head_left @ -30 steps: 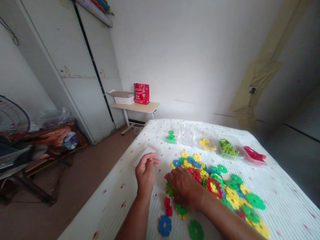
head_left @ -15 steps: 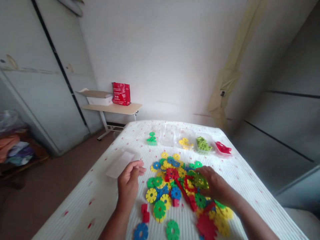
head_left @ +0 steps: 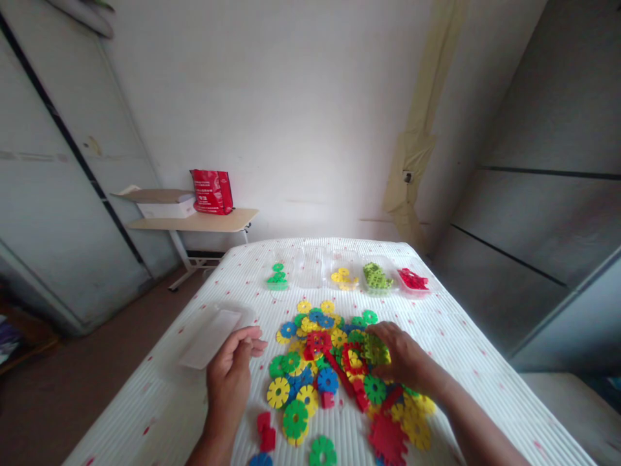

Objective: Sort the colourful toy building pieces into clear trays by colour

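My right hand is at the right side of a loose pile of plastic building pieces, its fingers and thumb around an olive-green block that the hand partly covers. My left hand hovers left of the pile with fingers loosely bent and nothing in it. Notched discs in several colours make up most of the pile, such as a yellow disc, a blue disc and a green disc. Red pieces lie among them, including a square frame and a toothed plate.
Along the table's far side stand clear boxes holding green discs, yellow pieces, light-green blocks and red pieces. A translucent container lies left of my left hand. Behind, a side table carries a red bag.
The whole view has shifted, so the table and side table appear farther left. Both hands keep nearly the same places relative to the pile.
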Tool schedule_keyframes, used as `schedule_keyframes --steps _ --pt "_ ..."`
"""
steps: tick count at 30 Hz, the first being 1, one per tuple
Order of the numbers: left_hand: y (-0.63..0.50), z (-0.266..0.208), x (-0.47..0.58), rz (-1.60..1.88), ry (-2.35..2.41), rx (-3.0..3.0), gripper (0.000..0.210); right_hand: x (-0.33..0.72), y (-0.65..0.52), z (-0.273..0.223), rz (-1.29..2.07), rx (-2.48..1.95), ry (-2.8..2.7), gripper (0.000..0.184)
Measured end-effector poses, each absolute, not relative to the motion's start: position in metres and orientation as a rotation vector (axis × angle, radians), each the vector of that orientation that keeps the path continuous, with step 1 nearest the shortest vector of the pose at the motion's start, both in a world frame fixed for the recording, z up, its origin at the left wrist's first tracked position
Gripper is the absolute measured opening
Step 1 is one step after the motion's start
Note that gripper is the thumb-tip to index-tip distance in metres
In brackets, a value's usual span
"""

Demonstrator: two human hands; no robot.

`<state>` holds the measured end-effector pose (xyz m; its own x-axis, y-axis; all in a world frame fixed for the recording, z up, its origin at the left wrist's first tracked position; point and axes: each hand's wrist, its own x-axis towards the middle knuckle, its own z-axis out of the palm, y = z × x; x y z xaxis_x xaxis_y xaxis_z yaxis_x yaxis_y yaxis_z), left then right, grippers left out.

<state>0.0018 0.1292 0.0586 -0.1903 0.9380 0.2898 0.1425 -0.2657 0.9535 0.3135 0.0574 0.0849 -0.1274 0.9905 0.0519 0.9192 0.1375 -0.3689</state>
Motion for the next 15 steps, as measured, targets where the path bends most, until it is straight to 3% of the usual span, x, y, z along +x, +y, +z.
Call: schedule_keyframes --steps 8,15 --pt "0.131 0.056 0.000 1.522 1.320 1.416 0.029 0.309 0.057 0.086 0.331 -1.911 -2.161 0.067" --pt "0.134 0.052 -0.001 1.499 1.316 1.411 0.030 0.302 0.055 0.092 0.298 -1.940 -2.142 0.059"
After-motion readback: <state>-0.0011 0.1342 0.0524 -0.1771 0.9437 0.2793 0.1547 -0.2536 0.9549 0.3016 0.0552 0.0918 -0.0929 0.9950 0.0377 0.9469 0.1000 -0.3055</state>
